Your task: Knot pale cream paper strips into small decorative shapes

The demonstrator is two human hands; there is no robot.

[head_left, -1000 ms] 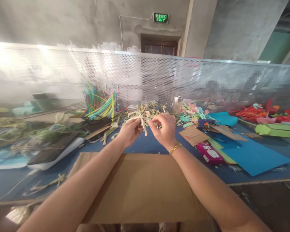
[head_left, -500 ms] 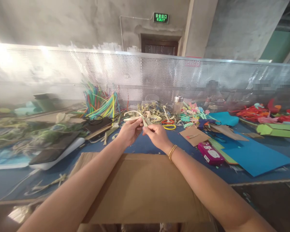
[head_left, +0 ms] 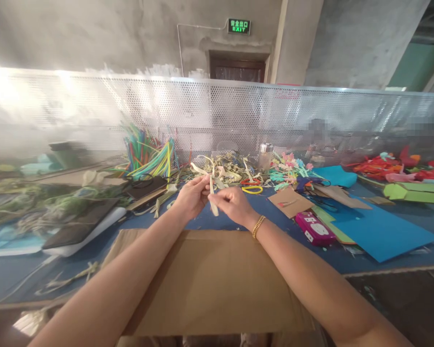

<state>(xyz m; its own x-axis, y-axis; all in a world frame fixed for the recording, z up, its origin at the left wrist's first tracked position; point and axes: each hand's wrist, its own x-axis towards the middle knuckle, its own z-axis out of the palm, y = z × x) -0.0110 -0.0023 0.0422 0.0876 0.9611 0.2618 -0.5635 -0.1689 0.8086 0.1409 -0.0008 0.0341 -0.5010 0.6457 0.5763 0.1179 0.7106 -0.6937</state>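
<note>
Pinching a pale leaf strip (head_left: 212,195) with the left hand (head_left: 192,196) — thumb and forefinger shut tight on it, other fingers curled in. Gripping the same strip with the right hand (head_left: 232,204) too, fingertips closed on it just beside the left, gold bracelet (head_left: 258,226) at the wrist. Held up in the air above the blue desk (head_left: 217,222), not touching it: one end hanging down between the two hands, the other ends sticking up and back. Beneath the forearms, a flat sheet of cardboard (head_left: 210,284) at the near edge. Just beyond the hands, a heap of more pale strips (head_left: 227,173) with a yellow ring (head_left: 252,190) beside it and a metal cup (head_left: 265,156) behind. Off to the left, a bundle of coloured straws (head_left: 150,156) and a dark tablet (head_left: 81,225). Off to the right, a pink box (head_left: 314,229) near a blue paper sheet (head_left: 381,233). At the back — a perforated metal screen (head_left: 238,113).
</note>
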